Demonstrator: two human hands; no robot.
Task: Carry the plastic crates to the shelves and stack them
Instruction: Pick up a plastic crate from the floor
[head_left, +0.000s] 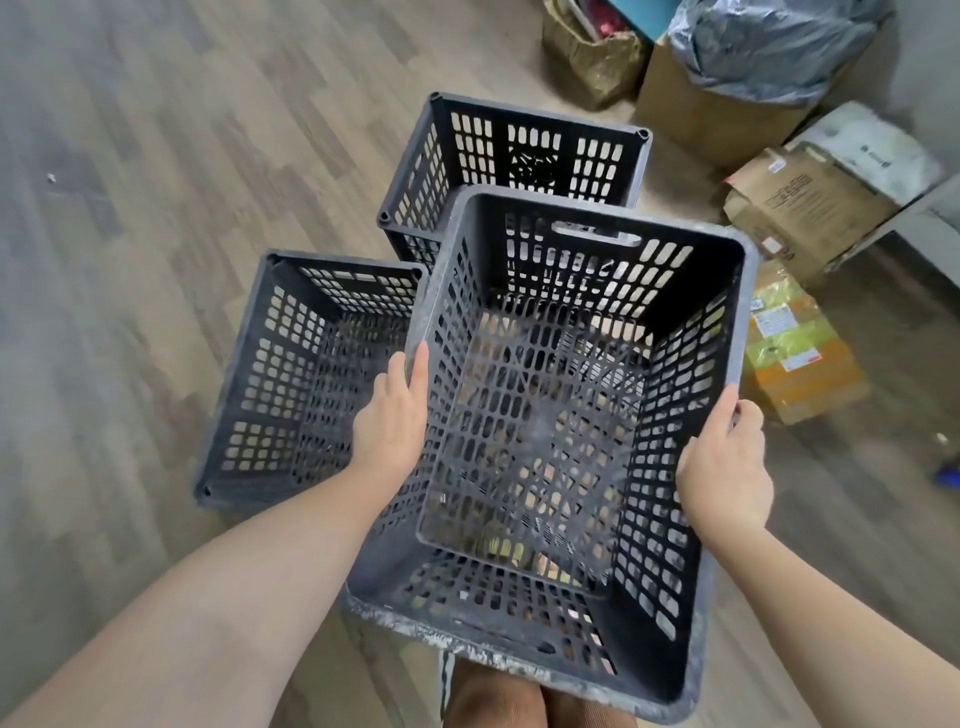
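I hold a dark grey perforated plastic crate (566, 332) in front of me, lifted off the floor and tilted slightly. My left hand (392, 415) grips its left rim, and my right hand (724, 467) grips its right rim. The crate is empty, with a handle slot in its far wall. Two more dark crates stand on the floor: one to the left (291, 374) and one farther ahead (519, 150), partly hidden behind the held crate. No shelves are in view.
Wood-pattern floor (156, 208) spreads to the left. Along the right lie cardboard boxes (800, 213), a yellow-orange parcel (795, 353), a box with a grey plastic bag (763, 47) and a brown bag (587, 57). My knees show below the crate.
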